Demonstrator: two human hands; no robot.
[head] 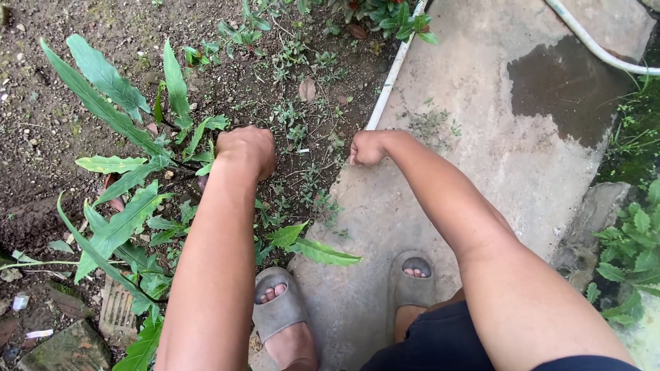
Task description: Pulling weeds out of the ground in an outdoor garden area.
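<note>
Left hand (246,150): you are reaching it down over the soil bed (62,117), fingers curled under into a fist right beside the long-leaved plant (124,127); what they are pinching, if anything, cannot be told, since the back of the hand is hiding them.

Right hand (366,148): you are holding it at the edge of the concrete slab (474,110), just beside the white pipe (388,82), fingers pressed together in a closed fist; whether a small stem is caught inside cannot be told.

Small weeds (295,130): these are growing low in the soil between your two hands, along the pipe's soil side.

Long-leaved plant: it is spreading its green blades on the side of your left forearm away from the pipe.

Grey slippers (278,309): you are wearing them, one foot standing at the slab's edge, the other fully on the slab.

Dark wet patch (567,86): lying on the slab, well beyond the pipe from the soil.

White hose (598,48): curving across the slab's far corner.
</note>
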